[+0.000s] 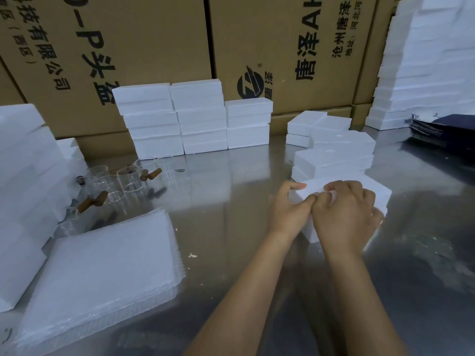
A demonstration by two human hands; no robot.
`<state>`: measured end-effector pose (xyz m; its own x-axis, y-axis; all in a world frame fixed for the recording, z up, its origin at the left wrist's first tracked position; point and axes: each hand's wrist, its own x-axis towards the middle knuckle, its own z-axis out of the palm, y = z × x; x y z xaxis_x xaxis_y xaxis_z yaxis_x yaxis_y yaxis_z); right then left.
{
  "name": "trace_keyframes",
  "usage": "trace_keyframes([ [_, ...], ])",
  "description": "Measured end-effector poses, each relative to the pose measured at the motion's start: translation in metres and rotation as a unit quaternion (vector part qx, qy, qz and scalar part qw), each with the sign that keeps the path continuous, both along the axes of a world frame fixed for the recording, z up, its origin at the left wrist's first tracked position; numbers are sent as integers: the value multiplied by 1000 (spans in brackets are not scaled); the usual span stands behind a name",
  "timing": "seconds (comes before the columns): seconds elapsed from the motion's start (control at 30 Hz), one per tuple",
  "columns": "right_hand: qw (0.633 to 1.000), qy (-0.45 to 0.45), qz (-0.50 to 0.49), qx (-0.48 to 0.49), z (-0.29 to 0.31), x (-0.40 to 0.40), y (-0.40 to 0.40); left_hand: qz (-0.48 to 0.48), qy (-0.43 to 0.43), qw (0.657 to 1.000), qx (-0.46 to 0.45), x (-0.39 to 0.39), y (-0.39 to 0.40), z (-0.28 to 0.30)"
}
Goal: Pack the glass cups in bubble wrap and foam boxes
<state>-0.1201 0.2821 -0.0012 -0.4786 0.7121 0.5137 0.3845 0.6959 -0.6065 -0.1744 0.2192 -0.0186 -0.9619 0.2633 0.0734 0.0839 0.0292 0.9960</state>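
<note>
Item, metal table (pixel 244 176): reflective grey surface filling the lower and middle frame, bearing all that follows. Item, cardboard cartons (pixel 154 47): printed wall across the upper frame. Item, foam box stacks: tall column at the upper right (pixel 421 73), a block of closed boxes at centre (pixel 195 116), a loose stepped pile right of centre (pixel 334 150), more at the left edge (pixel 23 188). Item, bubble wrap sheets (pixel 102 273): thick stack at the lower left, lying flat. Item, foam box in hand (pixel 380 194): right of centre, at the near foot of the stepped pile, lying on the table; step judged to be parting lid from base to ready it for a cup. To do it well, pull evenly at the seam with both thumbs, keep the box flat on the table, and avoid bending the brittle foam, which sheds crumbs as the scattered specks suggest. Item, right hand (pixel 344 211): arched over the box's near edge, fingers curled and gripping its top. Item, left hand (pixel 288 206): at the box's left corner, thumb and fingers pinching the edge, knuckles touching the right hand. Item, glass cups (pixel 128 179): clear, with brown wooden handles, clustered at middle left, well apart from the hands, still unwrapped.
</note>
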Motion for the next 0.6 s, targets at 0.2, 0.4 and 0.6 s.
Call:
trace_keyframes([
  [0.2, 998, -25, 46, -23, -2, -24, 23, 16, 47, 998, -25, -27, 23, 2],
  [0.4, 998, -30, 55, 9, -12, -47, 28, 18, 43, 997, -65, -49, 30, 15],
  [0.6, 998, -19, 49, 35, -31, -49, 20, -10, 79, 983, -163, -44, 16, 29],
])
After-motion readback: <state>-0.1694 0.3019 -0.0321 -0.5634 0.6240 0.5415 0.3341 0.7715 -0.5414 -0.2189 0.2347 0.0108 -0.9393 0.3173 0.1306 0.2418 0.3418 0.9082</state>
